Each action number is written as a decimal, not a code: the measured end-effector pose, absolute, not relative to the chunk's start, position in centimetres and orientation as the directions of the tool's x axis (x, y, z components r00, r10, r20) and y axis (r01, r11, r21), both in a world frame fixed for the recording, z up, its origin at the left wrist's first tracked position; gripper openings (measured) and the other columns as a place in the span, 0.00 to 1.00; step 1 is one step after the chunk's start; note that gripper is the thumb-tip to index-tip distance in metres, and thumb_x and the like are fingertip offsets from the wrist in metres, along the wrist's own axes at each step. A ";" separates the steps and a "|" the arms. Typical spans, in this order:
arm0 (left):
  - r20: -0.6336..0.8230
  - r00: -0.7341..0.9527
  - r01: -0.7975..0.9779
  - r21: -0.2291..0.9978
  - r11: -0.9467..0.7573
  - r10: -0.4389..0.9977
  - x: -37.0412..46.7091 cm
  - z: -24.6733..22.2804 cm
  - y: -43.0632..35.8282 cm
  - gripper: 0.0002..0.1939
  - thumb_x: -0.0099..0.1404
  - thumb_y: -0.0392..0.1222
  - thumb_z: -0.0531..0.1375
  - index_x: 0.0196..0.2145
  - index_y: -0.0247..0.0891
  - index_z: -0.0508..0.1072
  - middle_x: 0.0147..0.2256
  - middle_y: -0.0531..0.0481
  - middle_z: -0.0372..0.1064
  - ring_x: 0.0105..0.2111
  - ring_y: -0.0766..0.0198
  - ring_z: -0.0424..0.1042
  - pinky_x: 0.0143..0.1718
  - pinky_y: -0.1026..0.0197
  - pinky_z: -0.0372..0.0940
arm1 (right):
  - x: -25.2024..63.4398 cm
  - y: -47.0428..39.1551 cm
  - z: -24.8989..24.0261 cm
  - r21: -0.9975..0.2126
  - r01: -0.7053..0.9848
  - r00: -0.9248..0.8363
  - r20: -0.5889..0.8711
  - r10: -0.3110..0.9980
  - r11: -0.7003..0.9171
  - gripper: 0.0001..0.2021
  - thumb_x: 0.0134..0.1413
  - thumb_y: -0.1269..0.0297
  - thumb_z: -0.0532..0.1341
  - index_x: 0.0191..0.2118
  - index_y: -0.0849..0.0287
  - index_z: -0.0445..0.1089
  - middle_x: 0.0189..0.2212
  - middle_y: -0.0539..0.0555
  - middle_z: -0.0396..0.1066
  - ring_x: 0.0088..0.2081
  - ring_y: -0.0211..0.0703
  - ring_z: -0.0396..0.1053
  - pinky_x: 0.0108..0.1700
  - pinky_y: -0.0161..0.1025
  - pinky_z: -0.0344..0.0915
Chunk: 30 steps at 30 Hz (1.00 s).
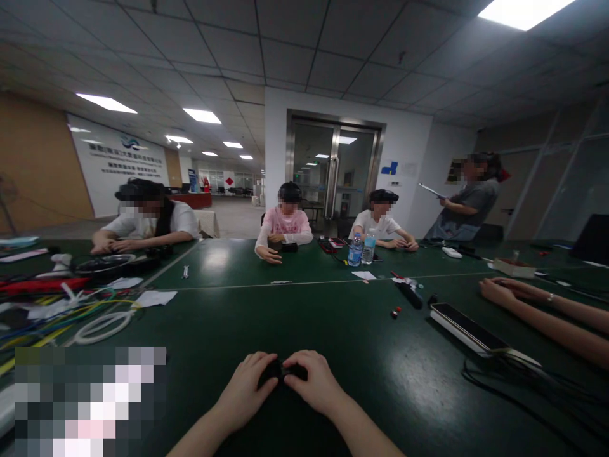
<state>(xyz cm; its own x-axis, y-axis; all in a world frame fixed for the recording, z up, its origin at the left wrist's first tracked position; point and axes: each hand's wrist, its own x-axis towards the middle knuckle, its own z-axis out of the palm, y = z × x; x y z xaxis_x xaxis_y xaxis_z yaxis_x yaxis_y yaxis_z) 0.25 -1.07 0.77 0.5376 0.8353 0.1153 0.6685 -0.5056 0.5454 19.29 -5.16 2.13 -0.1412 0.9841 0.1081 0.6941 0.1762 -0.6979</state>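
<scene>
We hold the small black object [282, 370] between our two hands, just above or against the table [209, 317]; we cannot tell whether its underside touches the surface. Taking that object as our landmark, our left hand [250, 384] sits directly to its left and our right hand [318, 384] directly to its right, so neither hand is nearer: both are in contact with it. Each hand is narrow, fingers curled over the far side and thumb on the near side, gripping one end. The thumb tips come close together at the object's middle. Its long axis seems to run sideways, from one hand across to the other, though our fingers cover so much of it that we cannot be sure of its full shape. The relation that matters, we judge, is this line between the two grips, with one hand at either end.

Well to the right of the black object lies a dark phone [469, 327] on a white box, its length slanting toward us. Beyond and right of the object are small red and black bits [396, 312]. Well to its left lies a coil of white cable [84, 331].
</scene>
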 end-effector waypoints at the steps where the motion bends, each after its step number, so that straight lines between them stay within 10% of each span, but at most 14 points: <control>1: 0.119 0.540 0.666 0.545 -0.509 0.833 0.2 0.8 -1.1 0.22 0.60 0.46 0.52 0.52 0.42 0.65 0.49 0.46 0.64 0.50 0.55 0.61 0.52 0.53 0.56 | 19.3 -5.1 2.1 -0.697 0.693 -0.142 0.117 0.983 0.183 0.12 0.47 0.60 0.61 0.41 0.46 0.71 0.43 0.47 0.70 0.49 0.45 0.63 0.53 0.45 0.53; 30: 0.096 0.536 0.676 0.547 -0.494 0.839 0.0 0.4 -0.8 0.23 0.60 0.48 0.52 0.53 0.40 0.64 0.50 0.46 0.63 0.51 0.55 0.61 0.52 0.53 0.56 | 19.1 -5.4 2.5 -0.701 0.694 -0.138 0.095 0.986 0.165 0.12 0.47 0.59 0.61 0.42 0.45 0.70 0.44 0.46 0.69 0.49 0.44 0.62 0.53 0.45 0.52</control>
